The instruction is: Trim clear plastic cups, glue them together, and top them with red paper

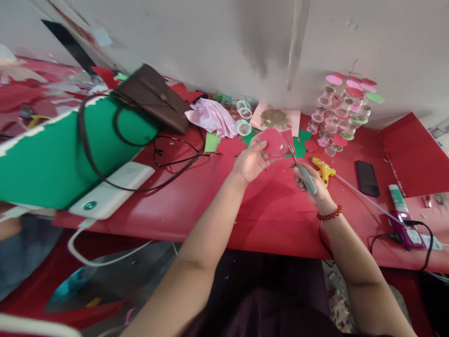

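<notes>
Over the red table, my left hand (250,161) pinches a clear plastic cup (283,149) with a red paper disc (271,140) across one end. My right hand (315,185) is closed round the grey-green handles of a pair of scissors (305,178). Their blades point up and away, beside the disc's right edge, where a strip of red paper (287,136) stands out. Whether the blades touch that paper I cannot tell. Beneath both hands lie red paper sheets (266,187). A yellow hot glue gun (323,171) rests just right of my right hand.
Clear cups with coloured discs form a stacked structure (345,112) at the back right. A phone (367,178), glue stick (398,197) and purple power strip (409,231) lie right. Left are a brown bag (154,96), green board (105,140), white power bank (112,189) and glasses (175,152).
</notes>
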Demonstrator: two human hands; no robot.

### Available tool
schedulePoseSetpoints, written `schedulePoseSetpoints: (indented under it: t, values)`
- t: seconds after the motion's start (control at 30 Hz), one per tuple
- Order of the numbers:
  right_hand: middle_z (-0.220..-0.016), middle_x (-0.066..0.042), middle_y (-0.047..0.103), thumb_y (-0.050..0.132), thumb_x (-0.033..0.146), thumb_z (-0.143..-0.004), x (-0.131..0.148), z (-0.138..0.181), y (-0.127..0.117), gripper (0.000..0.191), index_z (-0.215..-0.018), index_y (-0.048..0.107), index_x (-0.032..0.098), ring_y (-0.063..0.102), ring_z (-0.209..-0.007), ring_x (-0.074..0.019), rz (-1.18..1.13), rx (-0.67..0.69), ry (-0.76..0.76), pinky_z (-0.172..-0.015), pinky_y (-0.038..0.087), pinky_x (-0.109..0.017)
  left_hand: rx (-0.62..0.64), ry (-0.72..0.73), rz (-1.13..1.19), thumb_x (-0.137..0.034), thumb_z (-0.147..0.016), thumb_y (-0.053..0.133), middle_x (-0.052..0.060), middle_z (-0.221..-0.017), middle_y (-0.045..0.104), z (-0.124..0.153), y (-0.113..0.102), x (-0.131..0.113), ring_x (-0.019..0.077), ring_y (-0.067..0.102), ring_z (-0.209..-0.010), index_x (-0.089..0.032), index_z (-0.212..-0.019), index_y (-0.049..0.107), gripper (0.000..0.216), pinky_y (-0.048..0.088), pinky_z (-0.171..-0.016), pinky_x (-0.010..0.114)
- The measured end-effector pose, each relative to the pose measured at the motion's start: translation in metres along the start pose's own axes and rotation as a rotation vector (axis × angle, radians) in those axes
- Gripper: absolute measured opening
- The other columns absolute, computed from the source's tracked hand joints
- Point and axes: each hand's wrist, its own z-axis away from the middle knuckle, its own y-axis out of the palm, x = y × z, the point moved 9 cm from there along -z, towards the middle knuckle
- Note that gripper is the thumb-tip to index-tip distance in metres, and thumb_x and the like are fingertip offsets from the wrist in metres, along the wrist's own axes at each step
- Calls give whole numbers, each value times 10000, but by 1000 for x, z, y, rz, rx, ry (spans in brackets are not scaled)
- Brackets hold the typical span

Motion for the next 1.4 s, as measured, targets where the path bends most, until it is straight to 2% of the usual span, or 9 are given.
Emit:
schedulePoseSetpoints:
  t: [0.13, 0.33, 0.57, 0.7, 0.87, 1.1, 1.23, 1.4]
  values:
    - [-658, 85, 500, 900, 622, -642, -3, -2, 0, 561, -941, 661, 212, 399, -490, -46, -34, 33, 10, -451, 227, -214, 45, -35, -27, -171, -807, 760, -27, -922, 761, 2, 4, 6, 196, 785, -810, -284, -1203, 596, 444, 638, -897, 398]
    - [-677, 78, 506, 877, 622, -687, -6, -3, -1, 553, -998, 663, 218, 408, -503, -56, -41, 49, 15, -457, 230, -228, 43, -44, -39, -185, -823, 759, 0, -1013, 779, 4, 6, 8, 234, 790, -959, -287, -1241, 617, 453, 627, -942, 416]
    - [-641, 85, 471, 903, 647, -638, -3, 0, 2, 569, -868, 611, 216, 362, -480, -45, -46, 36, 16, -451, 205, -218, 44, -46, -23, -183, -829, 750, 4, -1007, 789, 2, 3, 10, 229, 794, -962, -303, -1282, 610, 490, 619, -973, 417]
    - [-626, 88, 477, 913, 643, -618, -4, 0, 2, 583, -889, 627, 214, 349, -469, -39, -54, 26, 19, -443, 193, -207, 46, -49, -13, -170, -821, 743, -1, -1027, 790, 2, 3, 9, 206, 790, -927, -309, -1308, 595, 528, 624, -949, 385]
    - [-603, 91, 483, 922, 640, -606, -5, 0, 3, 607, -914, 639, 201, 352, -442, -31, -70, 34, 36, -426, 172, -196, 47, -37, -43, -166, -816, 733, -24, -930, 768, 3, 4, 5, 174, 766, -800, -315, -1326, 588, 551, 626, -935, 402]
    - [-574, 100, 472, 936, 645, -567, -5, 0, 4, 627, -896, 648, 195, 365, -423, -28, -59, 32, 53, -402, 182, -184, 15, -28, -74, -201, -827, 721, -10, -1008, 773, 1, -2, 2, 196, 776, -880, -330, -1356, 573, 565, 606, -947, 400]
    - [-588, 94, 489, 931, 651, -575, -6, 1, 4, 619, -868, 632, 195, 374, -422, -26, -43, 32, 54, -389, 195, -183, -2, -17, -78, -229, -812, 743, -4, -1021, 777, 0, -5, 1, 194, 775, -884, -314, -1367, 562, 590, 597, -905, 368]
    - [-592, 100, 467, 932, 633, -579, -5, 2, 7, 598, -843, 622, 195, 374, -421, -27, -18, 49, 41, -378, 206, -191, 24, 13, -88, -225, -827, 719, -20, -926, 766, 0, -4, -4, 173, 738, -780, -296, -1382, 573, 578, 590, -834, 346]
